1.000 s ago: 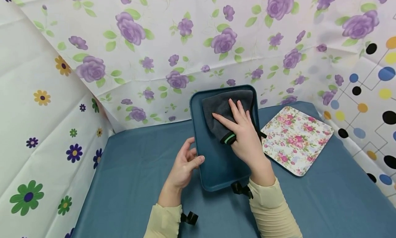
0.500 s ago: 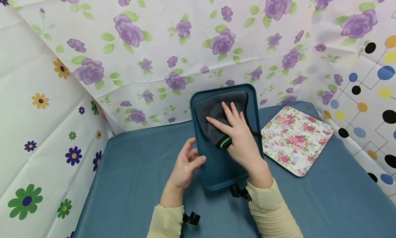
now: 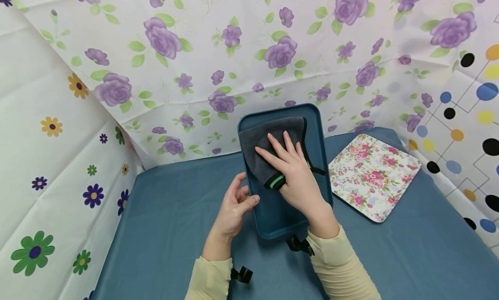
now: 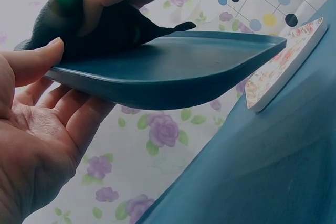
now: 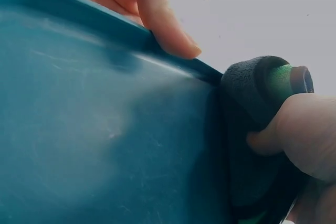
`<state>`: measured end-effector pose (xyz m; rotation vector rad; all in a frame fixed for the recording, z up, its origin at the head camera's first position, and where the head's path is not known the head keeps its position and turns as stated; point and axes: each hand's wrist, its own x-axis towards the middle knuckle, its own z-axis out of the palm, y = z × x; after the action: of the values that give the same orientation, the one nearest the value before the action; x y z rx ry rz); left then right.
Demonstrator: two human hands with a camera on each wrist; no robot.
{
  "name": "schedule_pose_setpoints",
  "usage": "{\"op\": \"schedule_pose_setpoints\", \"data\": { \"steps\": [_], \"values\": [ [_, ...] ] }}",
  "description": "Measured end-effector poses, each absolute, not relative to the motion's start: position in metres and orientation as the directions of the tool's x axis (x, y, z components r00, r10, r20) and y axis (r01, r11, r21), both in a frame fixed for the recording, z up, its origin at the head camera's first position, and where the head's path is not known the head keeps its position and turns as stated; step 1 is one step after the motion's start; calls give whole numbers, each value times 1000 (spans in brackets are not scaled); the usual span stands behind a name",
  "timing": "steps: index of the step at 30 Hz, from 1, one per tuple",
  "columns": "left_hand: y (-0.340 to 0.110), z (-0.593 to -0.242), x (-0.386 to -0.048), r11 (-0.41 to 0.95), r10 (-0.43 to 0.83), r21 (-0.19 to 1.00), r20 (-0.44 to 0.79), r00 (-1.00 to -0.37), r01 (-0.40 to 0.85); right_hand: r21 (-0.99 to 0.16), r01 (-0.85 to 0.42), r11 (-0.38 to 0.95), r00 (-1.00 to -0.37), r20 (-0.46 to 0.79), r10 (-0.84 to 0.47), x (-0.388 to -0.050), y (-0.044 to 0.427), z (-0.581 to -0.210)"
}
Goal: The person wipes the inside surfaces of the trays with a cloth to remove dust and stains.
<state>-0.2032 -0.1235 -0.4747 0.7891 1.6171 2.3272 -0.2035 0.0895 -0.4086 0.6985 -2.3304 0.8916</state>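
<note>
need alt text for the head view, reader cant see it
A person's right hand presses a gray cloth against a blue tray while the left hand holds the tray. A floral board lies to the right on a blue table.

Points both forearms [image 3: 345, 269] toward the worktop's back edge [image 3: 187, 164], pinching with left hand [image 3: 229, 211], pressing with spread right hand [image 3: 295, 173]

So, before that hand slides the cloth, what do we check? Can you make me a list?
1. Left hand gripping the tray: ok.
2. Right hand spread on the cloth: ok.
3. Cloth all inside the tray's rim: not ok, it reaches over the left rim.
4. Flowered board lying on the table, not under either hand: ok.
5. Tray clean under the cloth: cannot tell, it's covered.
</note>
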Motion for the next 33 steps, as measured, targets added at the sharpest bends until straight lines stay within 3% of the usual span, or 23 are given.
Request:
{"op": "schedule_pose_setpoints", "data": {
  "steps": [22,33],
  "values": [
    [-124,-475,-204,-377,436,918,290,-852,120,-431,-570,700,-779,554,-294,-204,95,-410],
    [-127,-476,-206,-402,425,905,316,-849,136,-437,-557,707,-773,585,-247,-207,110,-407]
  ]
}}
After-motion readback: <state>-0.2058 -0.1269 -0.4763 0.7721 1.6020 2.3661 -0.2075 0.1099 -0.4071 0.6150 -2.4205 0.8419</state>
